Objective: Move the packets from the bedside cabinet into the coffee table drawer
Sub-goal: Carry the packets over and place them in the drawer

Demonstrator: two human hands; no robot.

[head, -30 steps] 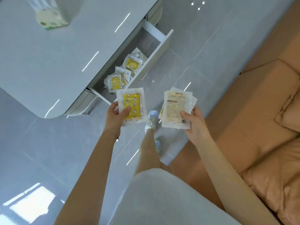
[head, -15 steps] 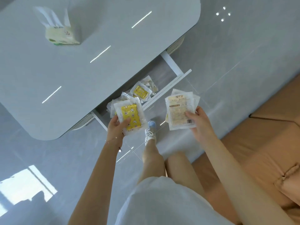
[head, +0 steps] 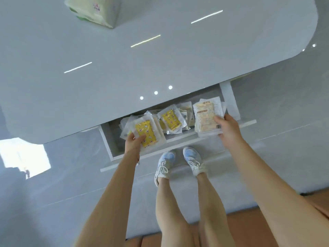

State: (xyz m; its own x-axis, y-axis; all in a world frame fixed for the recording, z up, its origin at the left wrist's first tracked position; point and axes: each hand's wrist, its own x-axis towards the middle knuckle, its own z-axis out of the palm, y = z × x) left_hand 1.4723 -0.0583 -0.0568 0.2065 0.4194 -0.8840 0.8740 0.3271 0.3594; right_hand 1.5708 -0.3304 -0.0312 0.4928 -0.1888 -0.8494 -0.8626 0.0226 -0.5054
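The coffee table drawer [head: 178,151] stands pulled open under the glossy grey coffee table [head: 124,59]. Several clear packets with yellow printed inserts [head: 171,119] lie inside it. My left hand [head: 133,142] grips a yellow packet [head: 146,131] by its lower edge, over the drawer's left half. Over the drawer's right end, my right hand [head: 228,128] holds a small stack of packets [head: 207,117] turned to show their beige printed backs.
A tissue pack [head: 92,10] sits on the tabletop at the far side. My two feet in pale blue trainers [head: 179,163] stand right at the drawer front. A tan sofa edge [head: 249,223] lies behind my legs. The floor is grey tile.
I have stepped up to face the drawer squarely. Both hands have moved forward with their packets, from above the floor to above the open drawer.
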